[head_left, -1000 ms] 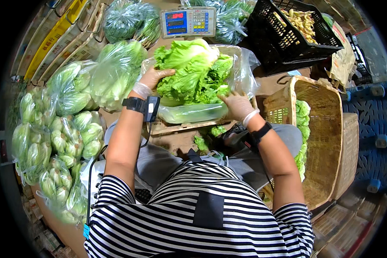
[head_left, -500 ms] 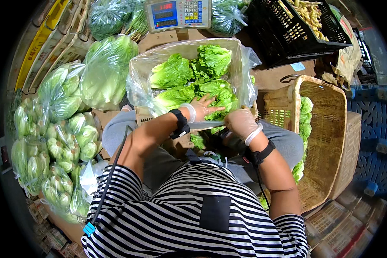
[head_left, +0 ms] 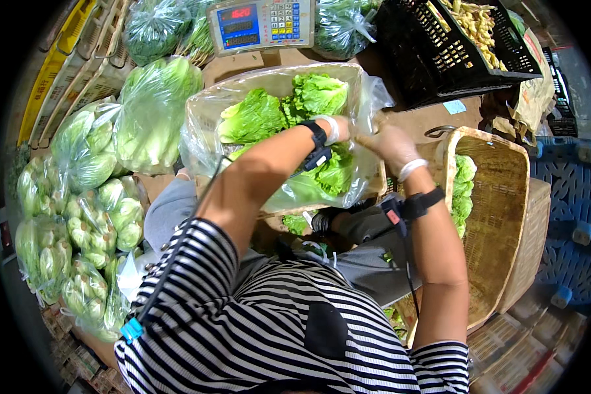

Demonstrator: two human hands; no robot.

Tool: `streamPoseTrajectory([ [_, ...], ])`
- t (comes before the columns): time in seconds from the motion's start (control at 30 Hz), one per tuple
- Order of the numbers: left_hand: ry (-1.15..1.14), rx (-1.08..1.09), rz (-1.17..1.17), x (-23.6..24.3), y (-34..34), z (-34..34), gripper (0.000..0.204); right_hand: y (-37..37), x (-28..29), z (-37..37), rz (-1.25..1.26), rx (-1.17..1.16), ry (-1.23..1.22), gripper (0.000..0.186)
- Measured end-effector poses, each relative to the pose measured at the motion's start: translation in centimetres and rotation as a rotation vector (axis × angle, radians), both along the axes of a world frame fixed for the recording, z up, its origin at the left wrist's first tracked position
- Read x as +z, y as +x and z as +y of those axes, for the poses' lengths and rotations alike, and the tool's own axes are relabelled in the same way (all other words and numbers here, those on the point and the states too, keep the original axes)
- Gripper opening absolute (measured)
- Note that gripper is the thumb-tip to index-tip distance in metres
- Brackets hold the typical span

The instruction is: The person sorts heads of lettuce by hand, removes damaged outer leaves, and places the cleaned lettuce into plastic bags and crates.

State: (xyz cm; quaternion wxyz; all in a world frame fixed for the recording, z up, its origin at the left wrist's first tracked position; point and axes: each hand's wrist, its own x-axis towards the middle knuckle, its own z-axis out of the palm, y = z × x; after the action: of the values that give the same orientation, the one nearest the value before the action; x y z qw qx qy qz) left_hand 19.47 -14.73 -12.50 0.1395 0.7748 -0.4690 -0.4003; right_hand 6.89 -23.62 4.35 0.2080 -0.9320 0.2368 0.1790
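Note:
A clear plastic bag (head_left: 203, 154) lines a tan crate, with several heads of green leaf lettuce (head_left: 251, 117) lying inside. My left hand (head_left: 338, 129), in a thin clear glove, is over the right part of the crate, above the lettuce and against the inside of the bag. Its fingers are partly hidden and smeared. Just right of it, my gloved right hand (head_left: 395, 146) is closed on the bag's edge at the crate's right rim. Black straps circle both wrists.
Behind the crate stands a digital scale (head_left: 261, 25). Bagged lettuces (head_left: 157, 111) and other bagged greens (head_left: 88, 223) are piled at left. A tall tan basket (head_left: 489, 262) with lettuce stands at right. A black crate (head_left: 420, 62) of pale roots sits far right, near blue pallets (head_left: 568, 197).
My left hand has risen off the lettuce to the bag's right side. My right hand has moved from the near edge up to the right rim. The scale's display has changed.

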Motion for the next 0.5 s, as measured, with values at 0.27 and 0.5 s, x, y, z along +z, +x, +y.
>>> streamPoseTrajectory([
  [0.27,0.356,-0.088,-0.305,-9.2,-1.4,-3.3,0.035,0.2,-1.8,-1.2,-0.124,0.049,0.025,0.026],
  [0.5,0.26,-0.435,-0.273,-13.4,2.0,-1.6,0.045,0.4,-0.2,-1.8,-0.092,0.087,0.09,0.026],
])
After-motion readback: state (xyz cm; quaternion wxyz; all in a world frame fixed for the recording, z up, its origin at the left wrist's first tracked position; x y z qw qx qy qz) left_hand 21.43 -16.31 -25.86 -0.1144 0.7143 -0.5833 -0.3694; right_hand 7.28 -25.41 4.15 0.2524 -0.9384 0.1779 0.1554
